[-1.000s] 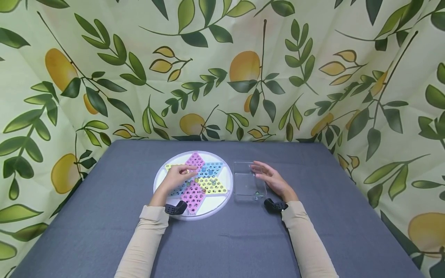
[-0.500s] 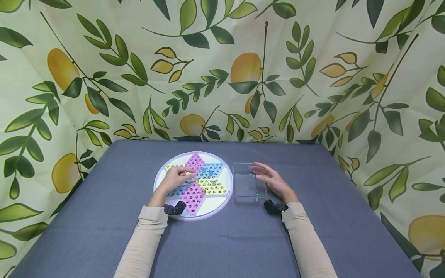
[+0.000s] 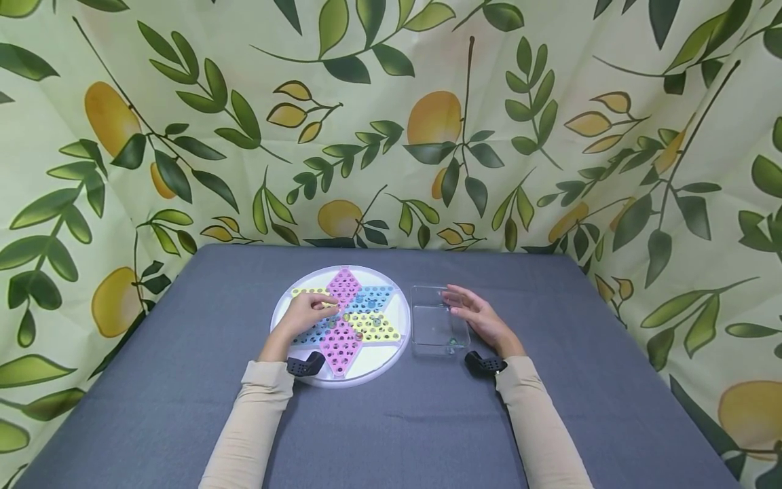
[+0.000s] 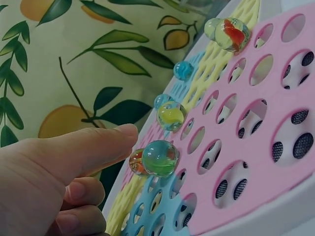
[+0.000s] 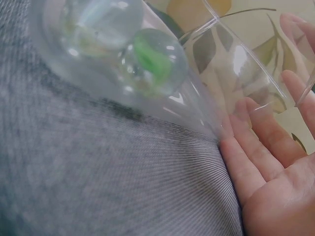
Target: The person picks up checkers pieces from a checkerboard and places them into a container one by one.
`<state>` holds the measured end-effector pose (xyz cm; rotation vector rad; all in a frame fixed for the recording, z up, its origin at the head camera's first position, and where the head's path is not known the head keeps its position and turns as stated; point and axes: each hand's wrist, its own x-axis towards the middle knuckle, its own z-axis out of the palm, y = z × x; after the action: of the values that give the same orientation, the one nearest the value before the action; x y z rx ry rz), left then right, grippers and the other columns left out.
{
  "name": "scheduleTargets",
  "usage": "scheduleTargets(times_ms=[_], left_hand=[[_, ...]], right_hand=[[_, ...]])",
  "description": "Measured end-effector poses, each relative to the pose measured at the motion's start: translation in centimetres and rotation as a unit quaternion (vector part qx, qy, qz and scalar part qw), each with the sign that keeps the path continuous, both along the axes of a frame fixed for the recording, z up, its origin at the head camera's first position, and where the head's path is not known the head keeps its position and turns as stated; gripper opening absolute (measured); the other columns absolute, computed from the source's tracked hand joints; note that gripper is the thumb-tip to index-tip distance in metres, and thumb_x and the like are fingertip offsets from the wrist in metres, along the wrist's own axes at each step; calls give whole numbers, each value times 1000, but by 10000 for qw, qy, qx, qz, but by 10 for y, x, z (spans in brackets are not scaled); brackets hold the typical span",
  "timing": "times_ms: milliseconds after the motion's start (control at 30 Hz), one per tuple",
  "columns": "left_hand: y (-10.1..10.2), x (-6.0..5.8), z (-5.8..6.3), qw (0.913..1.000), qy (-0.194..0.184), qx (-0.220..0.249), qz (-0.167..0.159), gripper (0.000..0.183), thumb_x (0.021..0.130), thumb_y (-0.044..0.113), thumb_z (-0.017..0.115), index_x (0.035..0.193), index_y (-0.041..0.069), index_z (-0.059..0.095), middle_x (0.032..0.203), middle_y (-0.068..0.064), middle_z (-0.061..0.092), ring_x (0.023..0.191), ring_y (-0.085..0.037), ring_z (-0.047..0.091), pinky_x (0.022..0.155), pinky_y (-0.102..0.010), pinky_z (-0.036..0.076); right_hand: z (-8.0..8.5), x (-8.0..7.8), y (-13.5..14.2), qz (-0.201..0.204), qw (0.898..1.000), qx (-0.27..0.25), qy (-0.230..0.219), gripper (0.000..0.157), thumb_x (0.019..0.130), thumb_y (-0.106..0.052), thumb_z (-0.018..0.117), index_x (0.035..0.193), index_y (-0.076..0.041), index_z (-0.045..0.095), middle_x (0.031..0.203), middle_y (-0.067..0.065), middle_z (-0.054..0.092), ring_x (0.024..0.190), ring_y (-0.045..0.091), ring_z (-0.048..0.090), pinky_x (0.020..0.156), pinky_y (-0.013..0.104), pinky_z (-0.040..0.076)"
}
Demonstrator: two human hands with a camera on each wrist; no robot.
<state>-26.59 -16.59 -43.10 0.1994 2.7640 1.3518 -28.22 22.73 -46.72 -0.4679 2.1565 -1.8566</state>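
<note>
A round white Chinese checkers board [image 3: 391, 353] with a pink, blue and yellow star of holes lies left of centre. Over its left part is my left hand [image 3: 301, 318], one finger stretched out and others curled. In the left wrist view that fingertip is close to a blue-green marble [image 4: 160, 158] and an orange-red marble [image 4: 138, 162]; nothing shows held. Beside the board stands a clear plastic box [image 3: 434, 350]. My right hand [image 3: 479, 319] rests at its right wall, fingers loosely straight. In the right wrist view a green-swirled marble [image 5: 153, 63] and a paler marble [image 5: 101, 22] are inside.
Several more marbles sit on the board, among them a yellow marble [image 4: 172, 116], a blue marble [image 4: 183, 71] and a red-swirled marble [image 4: 232, 35]. A grey cloth [image 3: 391, 435] covers the table. A leaf-and-fruit patterned curtain [image 3: 379, 122] hangs behind and at the sides.
My left hand has drawn back slightly to the left over the board. My right hand has stayed at the box.
</note>
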Motion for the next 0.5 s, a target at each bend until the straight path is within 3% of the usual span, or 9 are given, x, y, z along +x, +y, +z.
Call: scheduleTargets(times_ms=[100, 200, 267, 367, 500], left_hand=[[0, 0, -1, 10000, 41, -89, 5, 33, 87, 20, 69, 114, 1, 69, 58, 6, 34, 59, -10, 33, 58, -23, 30], [-1, 0, -1, 9999, 41, -131, 32, 33, 86, 19, 70, 114, 1, 69, 59, 6, 34, 59, -9, 33, 58, -22, 31], [-1, 0, -1, 9999, 16, -147, 74, 32, 86, 19, 70, 113, 2, 69, 59, 6, 35, 59, -9, 33, 58, -22, 31], [-1, 0, -1, 9998, 33, -168, 77, 32, 86, 18, 71, 113, 1, 70, 58, 6, 34, 58, -9, 33, 59, -22, 31], [-1, 1, 0, 9997, -1, -195, 109, 31, 85, 18, 72, 111, 2, 71, 58, 6, 35, 59, -10, 33, 59, -23, 31]], right_hand=[[1, 1, 0, -6, 10000, 31, 6, 63, 96, -15, 56, 151, -8, 27, 155, 22, 33, 145, 39, 28, 118, 39, 30], [1, 1, 0, -13, 10000, -2, -10, 63, 96, -15, 57, 151, -8, 28, 154, 22, 33, 145, 38, 28, 107, 18, 38], [2, 2, 0, -12, 10000, -23, -2, 63, 96, -14, 56, 151, -7, 27, 154, 23, 33, 144, 39, 28, 99, 10, 39], [2, 2, 0, -38, 10000, 15, -18, 63, 95, -15, 57, 151, -8, 28, 154, 22, 33, 144, 38, 29, 104, 15, 38], [2, 1, -1, -70, 9999, 88, -13, 63, 95, -17, 58, 151, -10, 29, 154, 20, 34, 145, 37, 29, 118, 40, 28]])
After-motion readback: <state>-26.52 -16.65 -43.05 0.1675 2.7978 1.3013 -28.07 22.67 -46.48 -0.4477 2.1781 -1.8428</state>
